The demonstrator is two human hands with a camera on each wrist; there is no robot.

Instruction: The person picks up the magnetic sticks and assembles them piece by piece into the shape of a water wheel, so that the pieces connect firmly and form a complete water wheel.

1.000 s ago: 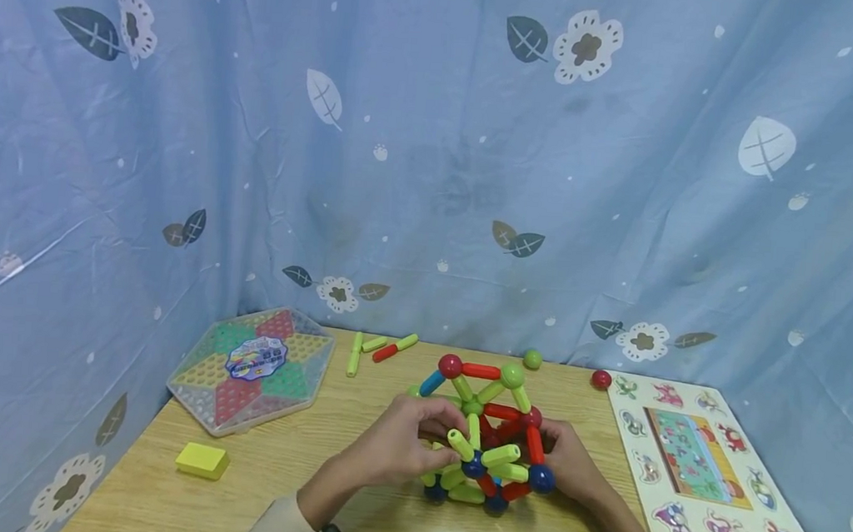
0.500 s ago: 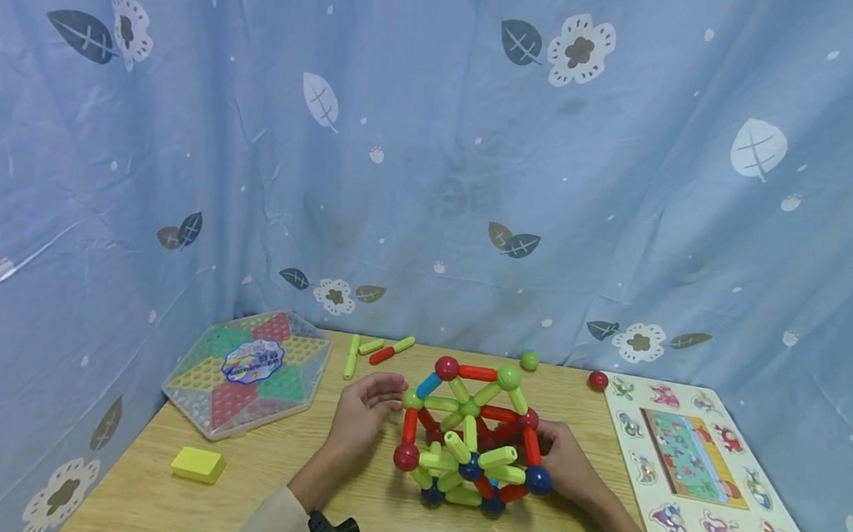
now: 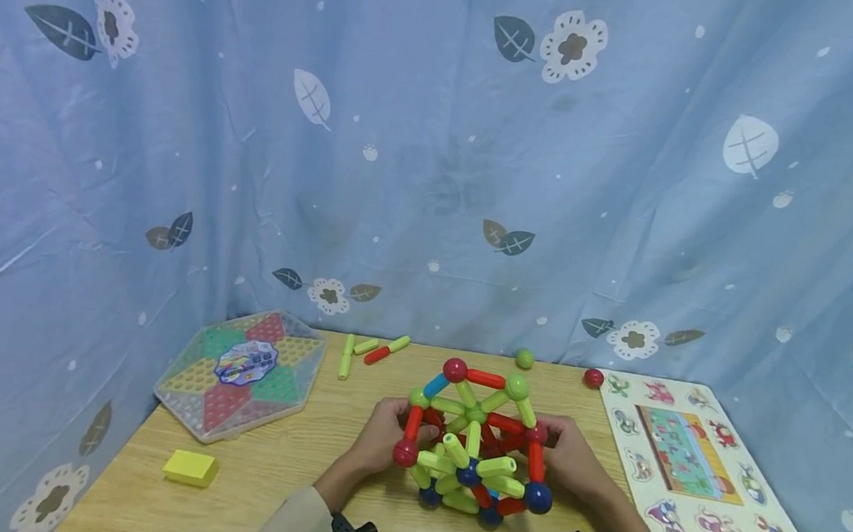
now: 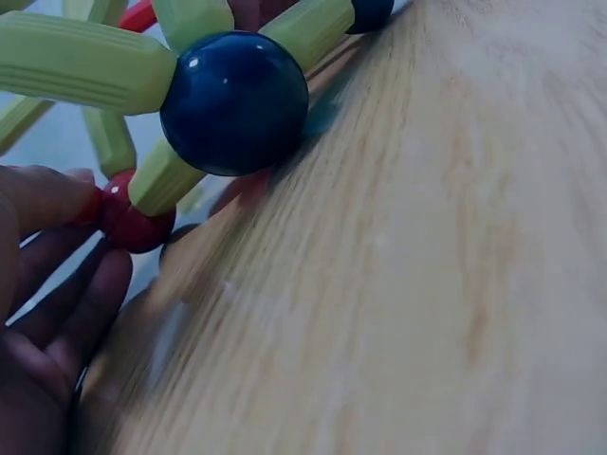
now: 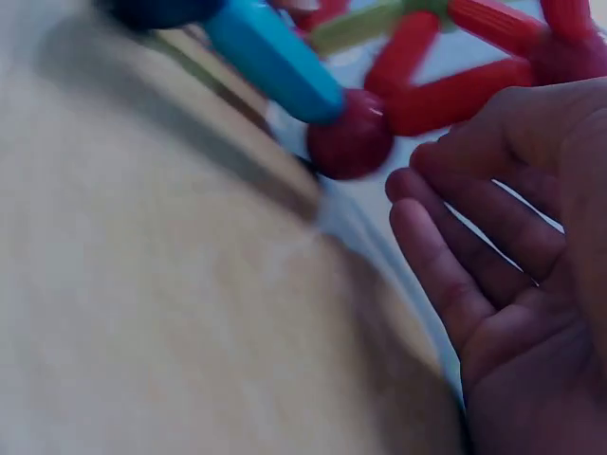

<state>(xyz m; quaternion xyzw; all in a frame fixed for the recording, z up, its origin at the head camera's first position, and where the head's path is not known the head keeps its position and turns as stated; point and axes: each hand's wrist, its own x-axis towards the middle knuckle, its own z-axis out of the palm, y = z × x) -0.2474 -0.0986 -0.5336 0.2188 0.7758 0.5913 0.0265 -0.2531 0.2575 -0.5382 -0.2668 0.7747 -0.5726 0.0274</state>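
Observation:
A frame of magnetic sticks and balls (image 3: 469, 471), in lime, red, blue and navy, stands between both hands in the head view. My left hand (image 3: 380, 442) reaches in from its left side, behind a red stick. In the left wrist view, thumb and fingers pinch the frame beside a red ball (image 4: 137, 220). On the other side, my right hand (image 3: 571, 457) holds the frame near a dark red ball (image 3: 536, 434). The right wrist view shows that thumb and forefinger at a red stick (image 5: 460, 97), the other fingers extended below. Some fingertips are hidden behind the sticks.
Loose sticks (image 3: 346, 356) lie at the back, with a green ball (image 3: 524, 358) and a red ball (image 3: 594, 378) farther right. A hexagonal peg-board box (image 3: 185, 414) and a yellow block (image 3: 191, 468) are at left. A picture puzzle board (image 3: 617, 469) lies right.
My left hand let go of the frame's front, drew back to the left, then came in again at its left side. The frame has tilted slightly, its right side lower. The right hand stays at the frame.

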